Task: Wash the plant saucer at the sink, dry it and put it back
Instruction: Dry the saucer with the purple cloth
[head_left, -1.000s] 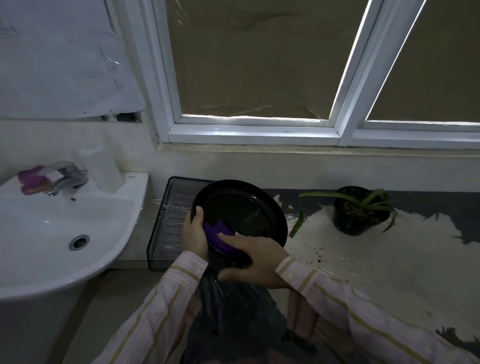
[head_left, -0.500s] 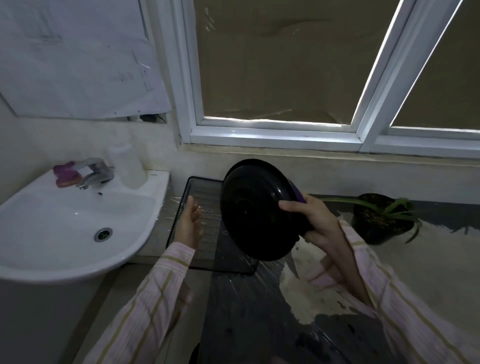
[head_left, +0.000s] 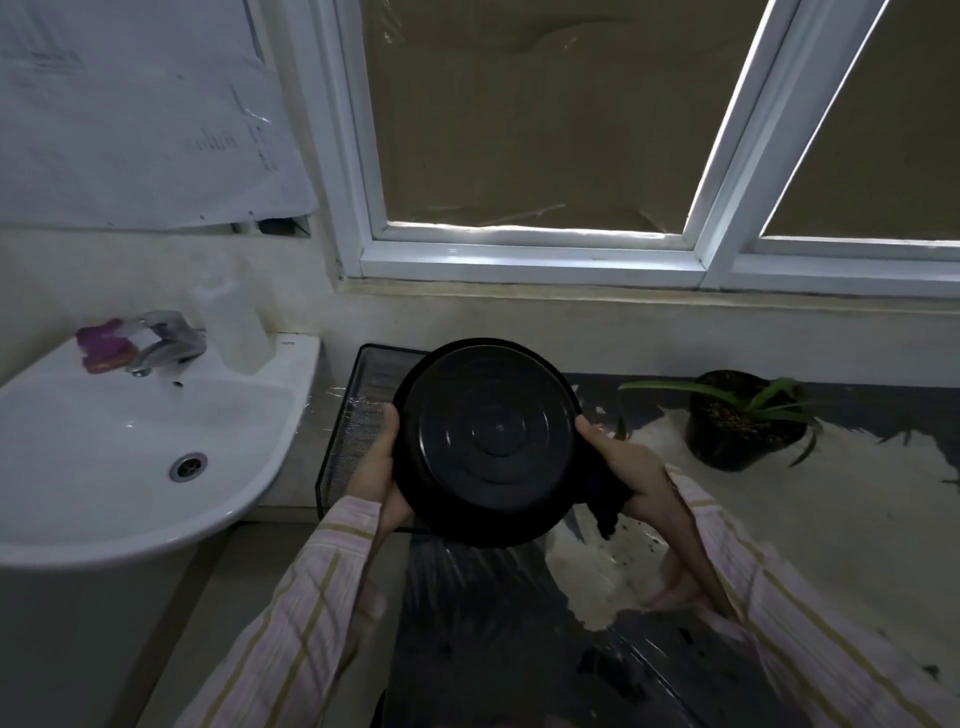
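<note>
A dim washroom corner under a taped-over window (head_left: 519, 114), with a white sink (head_left: 130, 441) to the left and a plastic-covered worktop (head_left: 779, 519) to the right. The drying step looks in hand: the black plant saucer (head_left: 488, 447) is held upright, underside toward the camera, above a mesh tray (head_left: 353, 410). The left hand (head_left: 376, 467) grips its left rim; the right hand (head_left: 631, 475) clasps the right rim with a dark cloth (head_left: 605, 493) bunched in its grip. Next, likely, wiping the underside, then carrying it to the potted plant (head_left: 737, 421)
</note>
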